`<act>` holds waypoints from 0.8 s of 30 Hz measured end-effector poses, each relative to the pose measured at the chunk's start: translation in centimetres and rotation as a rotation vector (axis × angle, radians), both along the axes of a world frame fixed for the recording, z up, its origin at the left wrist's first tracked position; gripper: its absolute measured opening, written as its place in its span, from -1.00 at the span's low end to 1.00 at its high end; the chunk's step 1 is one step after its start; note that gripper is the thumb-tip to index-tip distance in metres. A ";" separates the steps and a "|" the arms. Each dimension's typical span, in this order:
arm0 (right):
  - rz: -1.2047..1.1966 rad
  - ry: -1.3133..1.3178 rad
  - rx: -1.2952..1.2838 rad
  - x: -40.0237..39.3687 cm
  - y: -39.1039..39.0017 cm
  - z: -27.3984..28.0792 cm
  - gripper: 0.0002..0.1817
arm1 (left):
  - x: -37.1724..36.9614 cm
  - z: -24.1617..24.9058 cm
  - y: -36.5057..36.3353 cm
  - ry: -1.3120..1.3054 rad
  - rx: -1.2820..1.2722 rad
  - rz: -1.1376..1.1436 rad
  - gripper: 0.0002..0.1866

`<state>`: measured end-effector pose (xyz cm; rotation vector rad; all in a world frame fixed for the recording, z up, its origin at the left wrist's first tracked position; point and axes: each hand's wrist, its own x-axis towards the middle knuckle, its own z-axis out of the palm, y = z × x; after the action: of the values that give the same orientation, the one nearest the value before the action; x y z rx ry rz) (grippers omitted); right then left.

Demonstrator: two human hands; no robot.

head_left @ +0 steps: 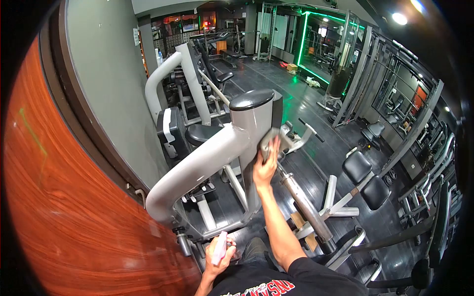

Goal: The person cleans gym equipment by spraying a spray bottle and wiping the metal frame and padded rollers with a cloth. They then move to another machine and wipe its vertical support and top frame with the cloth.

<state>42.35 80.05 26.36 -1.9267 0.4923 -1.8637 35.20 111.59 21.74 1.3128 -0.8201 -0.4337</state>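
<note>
My right hand [265, 167] presses a greyish cloth [269, 137] flat against the side of the upright post of a grey weight machine [212, 150], just below its black oval cap [252, 99]. Lower down, close to my body, my left hand [217, 256] is closed around a pale pinkish-white object that looks like a spray bottle [220, 246] seen from above. The machine's thick curved tube lies between my two hands and the wall side.
A reddish wooden door [74, 212] and a grey wall [106, 74] stand close on my left. To the right are a metal bar sleeve [308, 207] and a black padded seat [356, 166]. More machines, a green-lit mirror [318, 54] and a small box [292, 67] are farther back.
</note>
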 end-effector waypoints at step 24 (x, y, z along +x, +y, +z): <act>0.116 0.027 -0.173 -0.1 1.5 6.0 -0.51 | -0.2 -1.0 0.9 0.011 -0.006 0.082 -0.75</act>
<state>42.24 81.54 32.34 -2.0461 0.2278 -1.8605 35.03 112.49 20.74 1.3330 -0.7551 -0.3728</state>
